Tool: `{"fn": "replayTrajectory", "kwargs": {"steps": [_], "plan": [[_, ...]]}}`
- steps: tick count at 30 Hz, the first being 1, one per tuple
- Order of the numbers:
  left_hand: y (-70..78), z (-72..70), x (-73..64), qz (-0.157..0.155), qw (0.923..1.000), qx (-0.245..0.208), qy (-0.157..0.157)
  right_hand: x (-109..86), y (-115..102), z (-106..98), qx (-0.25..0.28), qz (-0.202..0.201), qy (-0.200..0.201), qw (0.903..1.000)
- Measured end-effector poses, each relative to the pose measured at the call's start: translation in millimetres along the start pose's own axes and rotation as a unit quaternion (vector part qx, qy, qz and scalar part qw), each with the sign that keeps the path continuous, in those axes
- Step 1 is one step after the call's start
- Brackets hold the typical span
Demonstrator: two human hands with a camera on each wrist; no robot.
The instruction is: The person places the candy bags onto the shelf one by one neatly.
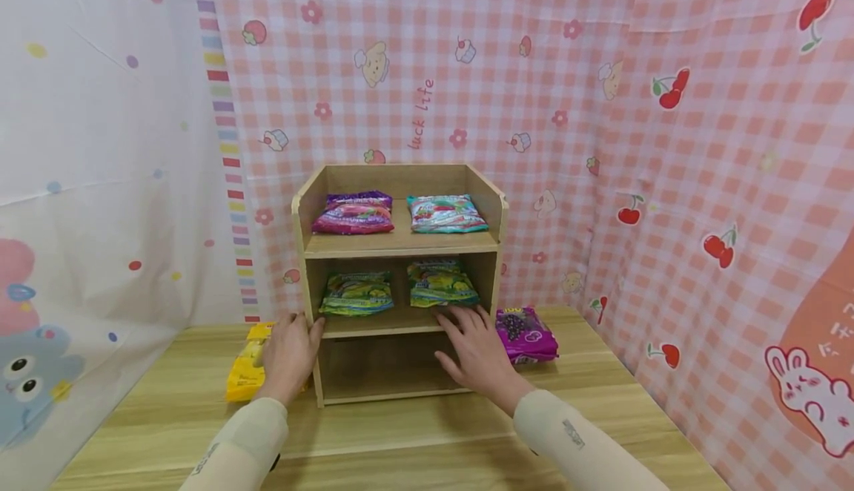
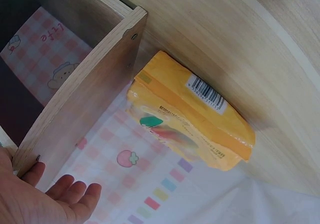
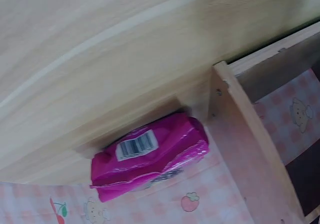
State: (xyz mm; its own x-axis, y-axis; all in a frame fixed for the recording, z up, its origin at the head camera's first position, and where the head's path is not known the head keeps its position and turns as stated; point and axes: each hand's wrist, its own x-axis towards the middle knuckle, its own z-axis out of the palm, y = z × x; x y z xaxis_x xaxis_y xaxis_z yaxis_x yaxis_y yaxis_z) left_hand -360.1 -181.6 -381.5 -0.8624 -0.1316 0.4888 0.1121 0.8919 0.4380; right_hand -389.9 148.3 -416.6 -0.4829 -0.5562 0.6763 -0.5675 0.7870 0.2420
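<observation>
A small three-tier wooden shelf [image 1: 400,248] stands upright on the table. My left hand [image 1: 291,348] is at its left side panel, the thumb by the front edge; in the left wrist view loosely bent fingers [image 2: 75,191] lie along the outside of the panel. My right hand [image 1: 482,348] is spread at the front edge of the middle shelf, fingertips just below a green snack bag [image 1: 442,283]. Another green bag [image 1: 357,294] lies to its left. On the top shelf are a purple-pink bag [image 1: 355,213] and a light blue bag [image 1: 447,214].
A yellow bag [image 1: 247,368] with a barcode stands on the table [image 1: 400,450] left of the shelf. A purple bag with grapes [image 1: 527,335] lies to the right. Patterned cloths [image 1: 427,53] hang behind and along both sides.
</observation>
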Motion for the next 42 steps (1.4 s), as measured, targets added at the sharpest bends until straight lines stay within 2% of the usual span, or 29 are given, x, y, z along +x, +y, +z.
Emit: {"fn": "replayTrajectory", "kwargs": {"steps": [12, 23, 28, 32, 34, 37, 39, 42], "plan": [[-0.5, 0.2, -0.9, 0.002, 1.0000, 0.002, 0.000, -16.1, 10.4, 1.5, 0.008, -0.054, 0.073, 0.9958], [-0.4, 0.2, 0.5, -0.003, 1.0000, 0.005, -0.005, -30.5, 26.8, 6.8, 0.024, -0.077, 0.132, 0.9879], [0.2, 0.1, 0.4, -0.003, 1.0000, 0.008, -0.004, -37.9, 38.7, 6.3, 0.024, -0.061, 0.183, 0.9809], [0.5, 0.1, 0.6, -0.002, 1.0000, 0.007, -0.002, -43.6, 52.5, 7.6, 0.018, -0.022, 0.210, 0.9772], [0.4, 0.1, 0.7, -0.003, 1.0000, 0.007, -0.002, -46.8, 60.3, 9.2, 0.010, 0.000, 0.214, 0.9769], [0.4, 0.0, 0.6, -0.004, 1.0000, 0.006, -0.001, -52.3, 71.6, 10.9, 0.003, 0.031, 0.198, 0.9797], [0.4, 0.0, 0.5, -0.004, 1.0000, 0.007, 0.000, -56.5, 77.8, 11.1, 0.000, 0.049, 0.173, 0.9838], [0.3, 0.4, 0.3, -0.002, 1.0000, 0.008, 0.001, -62.7, 84.6, 10.5, -0.006, 0.080, 0.106, 0.9911]]}}
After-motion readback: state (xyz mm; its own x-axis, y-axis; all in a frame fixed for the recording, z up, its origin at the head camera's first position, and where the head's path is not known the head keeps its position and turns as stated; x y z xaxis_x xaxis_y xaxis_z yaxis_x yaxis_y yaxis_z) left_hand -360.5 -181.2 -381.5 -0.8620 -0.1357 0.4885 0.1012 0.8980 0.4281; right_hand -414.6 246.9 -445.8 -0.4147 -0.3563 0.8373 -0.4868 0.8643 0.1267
